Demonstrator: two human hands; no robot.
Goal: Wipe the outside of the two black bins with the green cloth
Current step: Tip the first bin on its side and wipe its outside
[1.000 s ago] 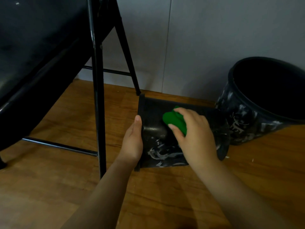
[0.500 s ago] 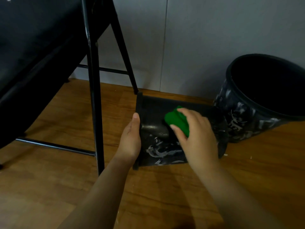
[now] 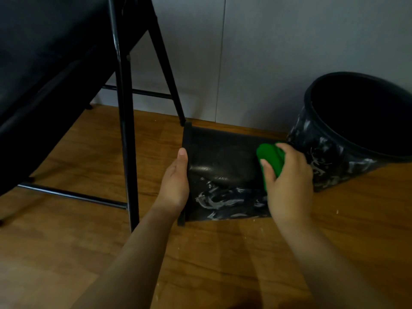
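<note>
Wiping underway, first bin partly done

Right hand (image 3: 287, 186) clamps green cloth (image 3: 270, 158) on the upturned side of the lying bin (image 3: 223, 161), at its end nearest the 2nd bin. Left hand (image 3: 176, 186) braces the opposite rim end, fingers straight along it w/ thumb up.

Progress: approx. mid-task on bin 1. White smears show just below the cloth; surface left of it looks cleaner, though dim light makes that unsure. Upright bin (image 3: 330, 166), right of the cloth, is streaked, prob. untouched.

Count: 2 bins, 1 cloth, 2 hands.
</note>
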